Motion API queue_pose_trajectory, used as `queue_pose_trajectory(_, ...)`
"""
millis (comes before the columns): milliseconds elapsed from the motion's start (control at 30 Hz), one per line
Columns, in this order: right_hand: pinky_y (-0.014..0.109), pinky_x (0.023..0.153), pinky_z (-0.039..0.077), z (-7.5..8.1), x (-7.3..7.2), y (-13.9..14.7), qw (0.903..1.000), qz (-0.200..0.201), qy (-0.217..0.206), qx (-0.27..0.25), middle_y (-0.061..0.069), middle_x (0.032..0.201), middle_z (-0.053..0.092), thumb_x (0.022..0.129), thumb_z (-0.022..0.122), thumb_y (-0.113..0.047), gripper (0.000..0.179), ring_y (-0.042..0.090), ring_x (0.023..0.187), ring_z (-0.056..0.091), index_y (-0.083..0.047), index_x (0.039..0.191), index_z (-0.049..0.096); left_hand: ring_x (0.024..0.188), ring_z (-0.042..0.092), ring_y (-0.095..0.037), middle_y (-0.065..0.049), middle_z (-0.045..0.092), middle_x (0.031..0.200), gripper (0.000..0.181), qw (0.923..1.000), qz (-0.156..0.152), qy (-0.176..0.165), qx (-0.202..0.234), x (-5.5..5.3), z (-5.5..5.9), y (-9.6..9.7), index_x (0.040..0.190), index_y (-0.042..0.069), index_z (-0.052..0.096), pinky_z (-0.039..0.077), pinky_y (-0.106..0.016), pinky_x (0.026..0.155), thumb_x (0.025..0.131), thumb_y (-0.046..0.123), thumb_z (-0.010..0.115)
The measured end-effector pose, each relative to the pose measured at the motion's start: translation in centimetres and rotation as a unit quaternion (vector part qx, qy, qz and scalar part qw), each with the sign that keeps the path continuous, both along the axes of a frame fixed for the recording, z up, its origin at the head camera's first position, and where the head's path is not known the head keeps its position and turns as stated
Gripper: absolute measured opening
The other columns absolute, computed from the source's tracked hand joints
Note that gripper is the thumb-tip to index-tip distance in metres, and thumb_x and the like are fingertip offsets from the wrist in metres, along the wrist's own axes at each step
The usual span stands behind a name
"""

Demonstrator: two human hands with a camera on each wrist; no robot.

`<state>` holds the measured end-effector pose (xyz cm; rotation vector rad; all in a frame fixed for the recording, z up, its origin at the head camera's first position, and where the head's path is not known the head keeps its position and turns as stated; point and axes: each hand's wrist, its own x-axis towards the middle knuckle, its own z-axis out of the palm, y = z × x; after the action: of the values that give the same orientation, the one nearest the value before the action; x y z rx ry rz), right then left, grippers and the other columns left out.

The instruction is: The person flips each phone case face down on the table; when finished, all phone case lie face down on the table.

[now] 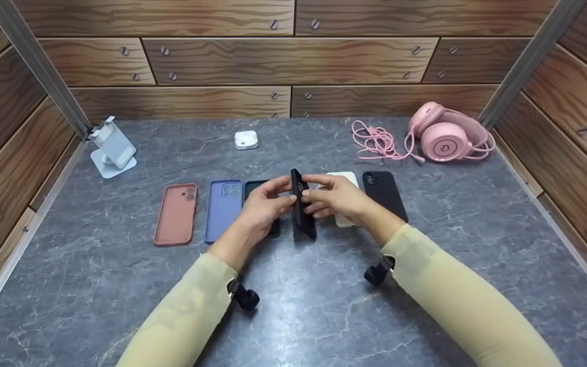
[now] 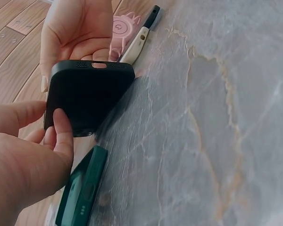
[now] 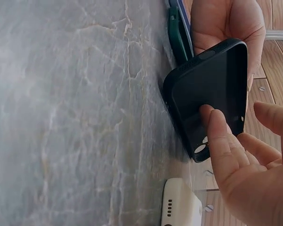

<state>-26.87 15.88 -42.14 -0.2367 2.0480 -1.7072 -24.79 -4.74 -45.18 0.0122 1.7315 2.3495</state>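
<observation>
A black phone case [image 1: 302,214] stands tilted on its long side between both hands, low over the table. My left hand [image 1: 265,206] holds it from its outer back, fingertips at the back and upper edge in the left wrist view. My right hand [image 1: 338,196] is on the hollow side, with bent fingers [image 3: 219,129] touching the inside near the camera cutout. Left of it lies a dark green case [image 2: 82,193], partly hidden by my left hand. A white case [image 1: 349,220] lies under my right hand, beside another black case [image 1: 385,196].
A pink case [image 1: 175,214] and a blue-purple case [image 1: 223,209] lie to the left. Farther back are a light blue folding stand [image 1: 115,148], a small white earphone case [image 1: 246,139] and pink headphones [image 1: 446,137] with a coiled cable [image 1: 379,142]. Wood-patterned walls enclose the table.
</observation>
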Motion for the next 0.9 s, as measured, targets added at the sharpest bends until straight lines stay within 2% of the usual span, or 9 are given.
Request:
queue_pose_trajectory(300, 0.036, 0.077, 0.064, 0.3, 0.4, -0.4, 0.9997, -0.018, 0.017, -0.001, 0.022, 0.122, 0.074, 0.104, 0.069, -0.014, 0.060, 0.027, 0.092, 0.077, -0.008, 0.159, 0.049, 0.103, 0.064, -0.024, -0.018, 0.059, 0.131, 0.053, 0.9999, -0.008, -0.012, -0.005, 0.2, 0.0, 0.3, 0.155, 0.007, 0.054, 0.057, -0.032, 0.077, 0.104, -0.004, 0.060)
queue_pose_trajectory(533, 0.038, 0.078, 0.064, 0.0, 0.5, -0.6, 0.9990, -0.024, 0.035, 0.010, 0.022, 0.123, 0.073, 0.103, 0.071, -0.015, 0.062, 0.027, 0.092, 0.077, -0.008, 0.160, 0.048, 0.097, 0.065, -0.020, -0.016, 0.062, 0.128, 0.048, 0.9998, 0.013, -0.011, -0.010, 0.6, -0.1, 0.8, 0.151, 0.005, 0.059, 0.056, -0.030, 0.074, 0.103, -0.002, 0.063)
queue_pose_trajectory(900, 0.039, 0.080, 0.064, -0.4, 0.6, -0.8, 0.9982, -0.034, 0.050, 0.002, 0.024, 0.125, 0.072, 0.101, 0.074, -0.012, 0.062, 0.025, 0.091, 0.078, -0.008, 0.159, 0.050, 0.099, 0.062, -0.020, -0.012, 0.064, 0.124, 0.042, 0.9987, 0.027, 0.003, -0.043, 1.0, -0.1, 1.1, 0.145, 0.007, 0.065, 0.054, -0.033, 0.076, 0.103, 0.003, 0.068)
